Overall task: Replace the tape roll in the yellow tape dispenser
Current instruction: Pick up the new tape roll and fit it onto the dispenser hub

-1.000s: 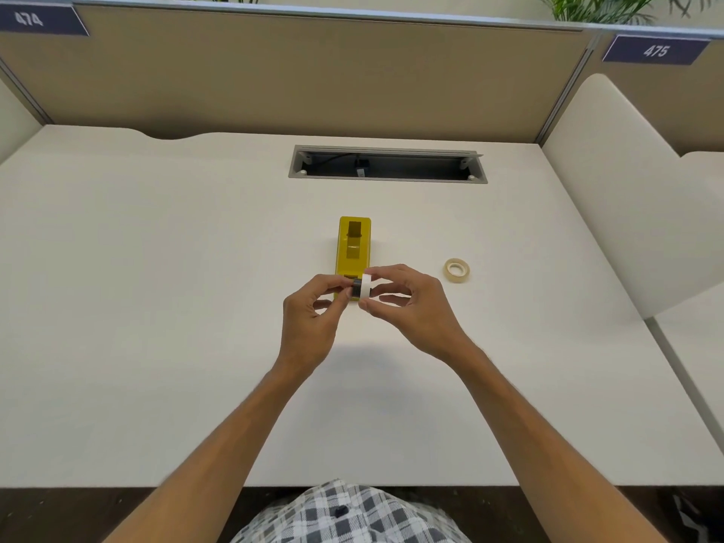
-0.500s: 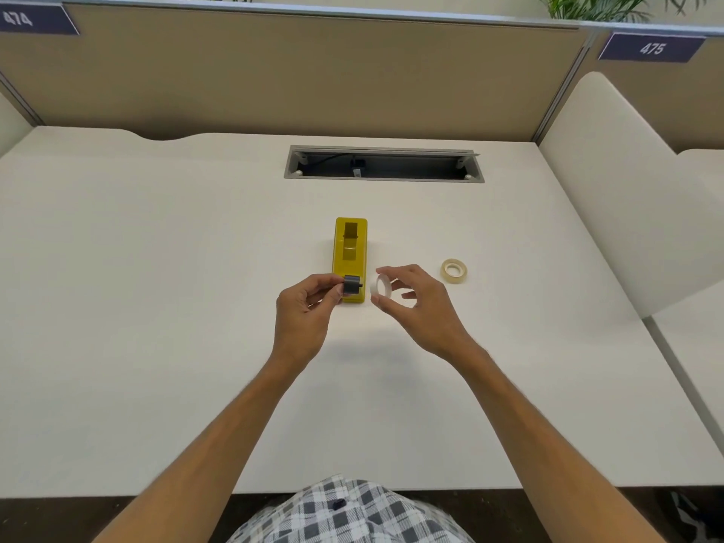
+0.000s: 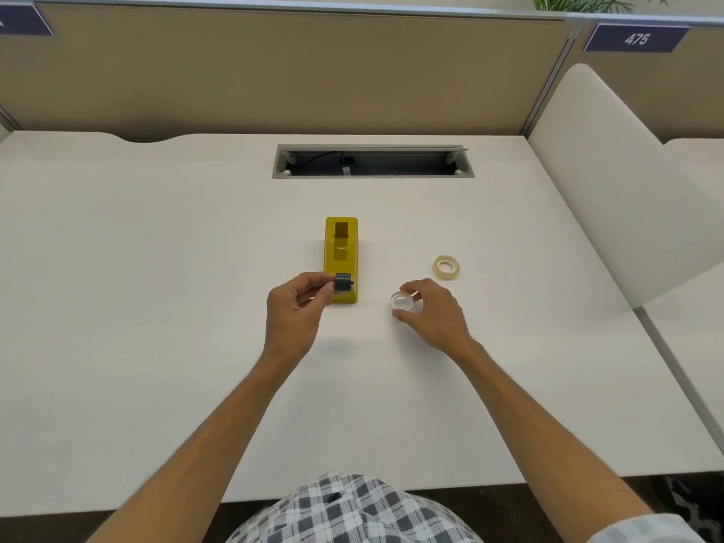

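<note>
White desk (image 3: 156,268) with open cable tray (image 3: 372,161) — tan partition (image 3: 274,68), sign "475" (image 3: 636,38), green plant (image 3: 580,1) behind.

Bright, even light from above, soft faint shadows under the forearms, sharp focus, wide-angle bending at edges

Bare forearms; checked black-and-white shirt (image 3: 352,511).

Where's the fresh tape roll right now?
Head view: the fresh tape roll lies flat on the desk, right of the yellow dispenser and just beyond the right hand, untouched.
</note>
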`<state>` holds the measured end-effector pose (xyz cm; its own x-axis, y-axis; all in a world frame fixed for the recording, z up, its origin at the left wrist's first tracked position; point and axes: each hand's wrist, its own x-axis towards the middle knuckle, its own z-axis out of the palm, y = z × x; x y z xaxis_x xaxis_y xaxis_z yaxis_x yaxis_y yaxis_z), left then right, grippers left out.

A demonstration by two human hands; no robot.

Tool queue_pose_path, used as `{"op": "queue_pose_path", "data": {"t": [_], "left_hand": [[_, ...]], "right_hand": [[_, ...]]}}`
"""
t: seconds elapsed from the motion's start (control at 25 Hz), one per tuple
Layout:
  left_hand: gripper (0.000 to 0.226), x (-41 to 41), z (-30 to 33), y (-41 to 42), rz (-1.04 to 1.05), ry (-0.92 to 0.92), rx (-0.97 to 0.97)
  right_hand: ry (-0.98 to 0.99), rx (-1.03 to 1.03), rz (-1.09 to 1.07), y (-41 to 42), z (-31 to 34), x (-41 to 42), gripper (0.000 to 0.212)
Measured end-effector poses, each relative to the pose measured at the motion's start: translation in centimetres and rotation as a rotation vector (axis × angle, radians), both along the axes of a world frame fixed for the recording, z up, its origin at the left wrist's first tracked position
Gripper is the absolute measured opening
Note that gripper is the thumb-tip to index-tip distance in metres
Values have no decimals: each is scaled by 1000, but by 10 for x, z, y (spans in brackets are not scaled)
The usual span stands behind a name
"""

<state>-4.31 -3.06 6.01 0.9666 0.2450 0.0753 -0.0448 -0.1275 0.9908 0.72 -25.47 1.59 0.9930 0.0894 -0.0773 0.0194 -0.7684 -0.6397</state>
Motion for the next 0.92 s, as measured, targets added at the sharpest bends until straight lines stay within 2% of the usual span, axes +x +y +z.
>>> {"op": "queue_pose_path", "data": {"t": [0.36, 0.44, 0.56, 0.64, 0.8, 0.92], "left_hand": [[18, -3, -1, 0, 4, 17, -6], [20, -3, -1, 0, 1, 14, -5], [20, -2, -1, 0, 6, 21, 9], [22, -2, -1, 1, 9, 30, 12], [23, -2, -1, 2, 5, 41, 16], [22, 0, -1, 2, 10, 47, 29]], "right_hand": [[32, 26, -18, -1, -11, 2, 44], [-28, -3, -55, -1, -9, 5, 42], [-228, -93, -195, -9, -5, 17, 35], [-286, -186, -236, -19, -3, 31, 40], [-33, -470, -106, -38, -1, 60, 61], [26, -529, -48, -47, 0, 73, 56]]}}
